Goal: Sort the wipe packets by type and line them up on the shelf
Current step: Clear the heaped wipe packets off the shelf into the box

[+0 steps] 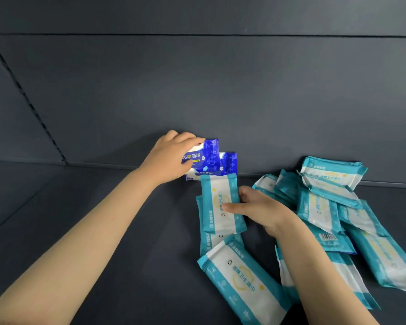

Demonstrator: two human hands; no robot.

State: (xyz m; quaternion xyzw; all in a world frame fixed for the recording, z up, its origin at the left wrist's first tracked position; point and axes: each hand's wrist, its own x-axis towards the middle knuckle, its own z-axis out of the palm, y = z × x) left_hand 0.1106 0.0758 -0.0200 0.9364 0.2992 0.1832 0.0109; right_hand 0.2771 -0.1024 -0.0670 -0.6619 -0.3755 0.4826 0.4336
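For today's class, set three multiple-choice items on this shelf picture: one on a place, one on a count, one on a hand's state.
1. Where are the dark blue alcohol wipe packets?
A. at the back of the shelf, left of the teal packet pile
B. on top of that pile
C. at the front edge

2. How many dark blue packets show?
A. one
B. two
C. five

3. What does the right hand do?
A. hangs empty
B. holds a teal packet
C. grips a dark blue packet

Answers: 1 A, they sit far back, left of the pile; 2 B, one in the left hand's grip, one beside it; 3 B, its thumb lies across the packet.
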